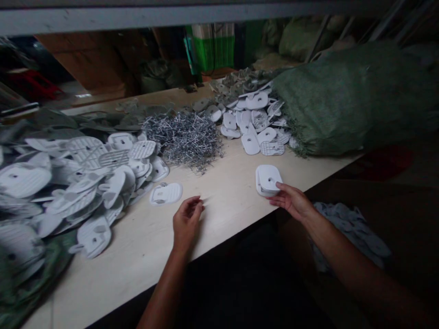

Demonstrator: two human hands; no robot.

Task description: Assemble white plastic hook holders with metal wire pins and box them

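Note:
My right hand (291,201) grips the lower right edge of a white plastic piece (268,177), thumb on top and fingers beneath. This piece is a rounded plate with a hole, and a second layer shows under it. Over the table to the left, my left hand (188,219) has its fingers curled towards the thumb; whatever may be inside them is hidden. Just left of that hand lies a single white oval plate (166,193) with a raised bracket. Beyond both hands sits a heap of thin metal pins (188,137).
A large pile of ribbed white plates (85,183) covers the table's left side. More white pieces (254,119) lie at the back, against a bulging green woven sack (343,100). Below the table's right edge, a pale heap (350,233) sits in shadow.

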